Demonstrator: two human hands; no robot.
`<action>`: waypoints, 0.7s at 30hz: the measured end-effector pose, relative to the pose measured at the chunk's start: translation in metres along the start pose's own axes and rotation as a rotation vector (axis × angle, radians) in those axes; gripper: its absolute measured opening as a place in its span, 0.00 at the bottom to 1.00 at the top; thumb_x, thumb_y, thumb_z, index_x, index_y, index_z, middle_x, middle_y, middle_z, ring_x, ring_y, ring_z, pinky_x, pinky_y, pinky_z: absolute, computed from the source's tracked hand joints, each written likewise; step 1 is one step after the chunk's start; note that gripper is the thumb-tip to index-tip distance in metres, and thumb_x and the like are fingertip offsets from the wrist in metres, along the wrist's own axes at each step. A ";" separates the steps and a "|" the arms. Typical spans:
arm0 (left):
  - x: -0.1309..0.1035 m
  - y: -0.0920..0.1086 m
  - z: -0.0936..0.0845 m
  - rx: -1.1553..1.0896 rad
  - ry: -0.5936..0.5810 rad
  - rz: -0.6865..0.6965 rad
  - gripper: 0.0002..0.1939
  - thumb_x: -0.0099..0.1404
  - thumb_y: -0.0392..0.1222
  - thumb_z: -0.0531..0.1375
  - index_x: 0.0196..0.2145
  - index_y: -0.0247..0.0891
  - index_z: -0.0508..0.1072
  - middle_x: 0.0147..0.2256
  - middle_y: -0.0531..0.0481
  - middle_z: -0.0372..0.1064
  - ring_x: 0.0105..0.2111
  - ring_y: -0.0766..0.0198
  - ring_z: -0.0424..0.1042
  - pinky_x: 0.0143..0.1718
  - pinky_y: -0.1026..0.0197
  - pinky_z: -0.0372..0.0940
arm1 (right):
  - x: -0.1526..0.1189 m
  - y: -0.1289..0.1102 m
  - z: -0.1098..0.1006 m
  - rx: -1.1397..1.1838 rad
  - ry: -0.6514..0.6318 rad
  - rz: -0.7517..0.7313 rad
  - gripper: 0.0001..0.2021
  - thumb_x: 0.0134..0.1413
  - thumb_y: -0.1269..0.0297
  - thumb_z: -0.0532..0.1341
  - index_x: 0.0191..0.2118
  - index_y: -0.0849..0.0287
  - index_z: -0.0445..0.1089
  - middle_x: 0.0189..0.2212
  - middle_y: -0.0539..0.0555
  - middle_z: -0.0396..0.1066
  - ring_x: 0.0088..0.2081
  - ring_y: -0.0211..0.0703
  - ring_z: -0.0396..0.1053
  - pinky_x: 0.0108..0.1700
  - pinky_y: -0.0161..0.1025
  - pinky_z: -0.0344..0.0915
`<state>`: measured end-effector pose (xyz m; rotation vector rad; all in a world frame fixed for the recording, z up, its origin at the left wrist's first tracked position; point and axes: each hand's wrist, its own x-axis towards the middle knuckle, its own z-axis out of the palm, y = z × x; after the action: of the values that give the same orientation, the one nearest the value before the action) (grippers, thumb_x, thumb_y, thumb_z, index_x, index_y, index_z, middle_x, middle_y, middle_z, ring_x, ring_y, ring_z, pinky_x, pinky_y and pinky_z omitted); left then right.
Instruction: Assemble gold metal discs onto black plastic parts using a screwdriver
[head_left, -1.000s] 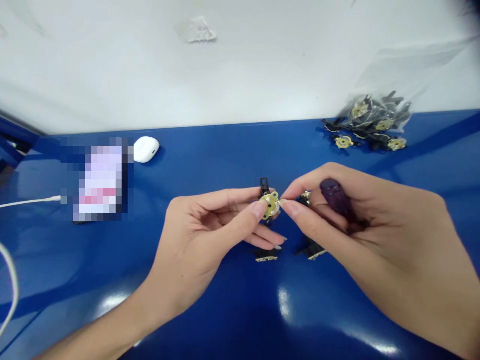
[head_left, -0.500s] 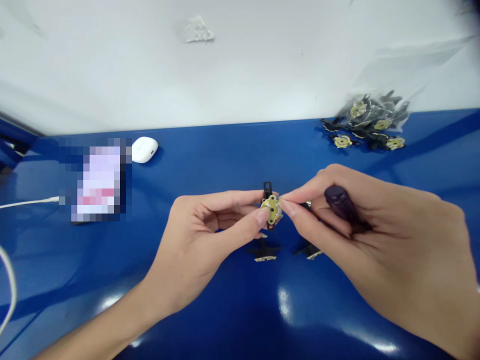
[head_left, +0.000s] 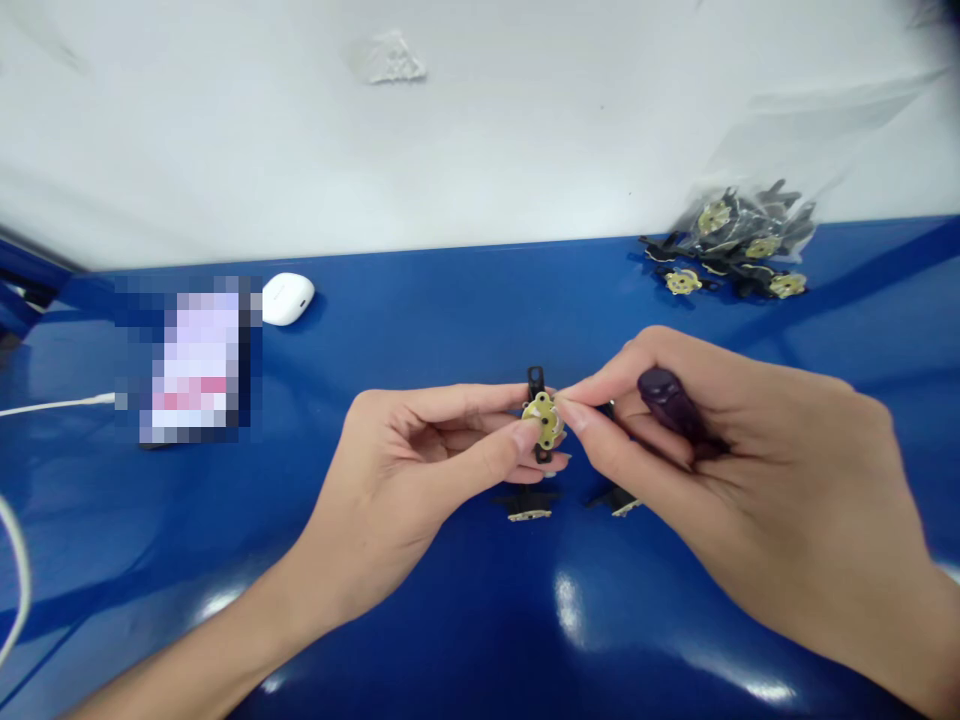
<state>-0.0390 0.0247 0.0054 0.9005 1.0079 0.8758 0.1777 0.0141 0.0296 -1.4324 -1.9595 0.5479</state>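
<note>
My left hand (head_left: 431, 475) is closed, its thumb and fingers pinching a small black bracket with a yellowish metal plate (head_left: 546, 430). Black slotted tabs stick out above and below that plate. At the plate's right edge, the thumb and index fingertips of my right hand (head_left: 739, 480) press together; whatever is between them is too small to make out. A tool with a dark purple handle (head_left: 667, 400) is tucked in the same hand, its working end hidden. Just below my hands, two similar brackets, a left one (head_left: 529, 513) and a right one (head_left: 622, 503), lie on the blue table.
Several more brackets (head_left: 682, 281) lie at the back right, some inside a clear plastic bag (head_left: 780, 225). A blurred-out phone (head_left: 199, 350) with a white cable (head_left: 67, 405) and a white earbud case (head_left: 289, 299) are at left. A pale wall (head_left: 487, 150) borders the blue table (head_left: 420, 310).
My right hand has shifted slightly left, and the dark handle has moved a little with it. The fingers beneath the bracket have moved slightly; both grips otherwise look the same.
</note>
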 end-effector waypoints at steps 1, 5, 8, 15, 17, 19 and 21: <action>0.000 0.000 0.001 0.005 0.011 0.002 0.10 0.70 0.38 0.78 0.47 0.50 0.93 0.42 0.53 0.92 0.43 0.53 0.92 0.48 0.59 0.87 | 0.000 0.001 0.000 0.014 0.003 0.001 0.10 0.72 0.61 0.68 0.35 0.49 0.75 0.19 0.41 0.62 0.20 0.35 0.59 0.24 0.39 0.51; -0.002 0.001 0.003 0.012 0.023 0.023 0.10 0.69 0.36 0.78 0.47 0.49 0.93 0.42 0.52 0.92 0.42 0.53 0.92 0.48 0.58 0.87 | 0.000 0.003 0.003 0.064 0.010 0.035 0.09 0.73 0.55 0.69 0.38 0.48 0.79 0.20 0.42 0.58 0.21 0.35 0.57 0.24 0.38 0.53; -0.003 0.002 0.002 0.003 0.030 0.018 0.11 0.68 0.37 0.79 0.47 0.49 0.93 0.41 0.52 0.92 0.41 0.55 0.92 0.47 0.63 0.86 | 0.001 0.004 0.005 0.107 0.009 0.075 0.12 0.73 0.51 0.70 0.37 0.48 0.79 0.21 0.42 0.59 0.22 0.35 0.57 0.23 0.37 0.54; -0.001 0.002 0.002 0.000 0.014 0.023 0.11 0.69 0.37 0.79 0.46 0.52 0.93 0.44 0.55 0.92 0.44 0.57 0.92 0.49 0.65 0.85 | -0.003 0.002 0.008 0.160 0.014 0.140 0.12 0.74 0.53 0.69 0.35 0.48 0.78 0.20 0.45 0.62 0.22 0.38 0.57 0.23 0.39 0.54; -0.001 0.001 0.002 -0.014 0.006 0.016 0.11 0.69 0.36 0.79 0.45 0.53 0.93 0.43 0.55 0.92 0.43 0.57 0.92 0.49 0.65 0.85 | -0.005 0.002 0.008 0.158 0.011 0.126 0.12 0.74 0.53 0.68 0.36 0.48 0.78 0.21 0.45 0.63 0.22 0.38 0.57 0.23 0.39 0.54; -0.001 0.000 0.002 -0.038 -0.009 0.016 0.12 0.69 0.35 0.79 0.45 0.53 0.93 0.43 0.55 0.92 0.44 0.57 0.92 0.49 0.64 0.86 | -0.006 0.003 0.008 0.153 0.003 0.125 0.12 0.74 0.53 0.68 0.36 0.48 0.78 0.21 0.45 0.63 0.23 0.38 0.57 0.23 0.39 0.53; -0.002 -0.001 0.001 -0.052 -0.018 0.015 0.13 0.68 0.33 0.79 0.45 0.52 0.93 0.43 0.54 0.92 0.45 0.55 0.92 0.49 0.63 0.86 | -0.006 0.004 0.007 0.151 -0.003 0.122 0.12 0.75 0.53 0.68 0.36 0.48 0.79 0.21 0.45 0.64 0.22 0.38 0.57 0.23 0.39 0.52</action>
<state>-0.0383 0.0221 0.0056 0.8717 0.9594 0.9015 0.1765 0.0097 0.0207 -1.4625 -1.8001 0.7370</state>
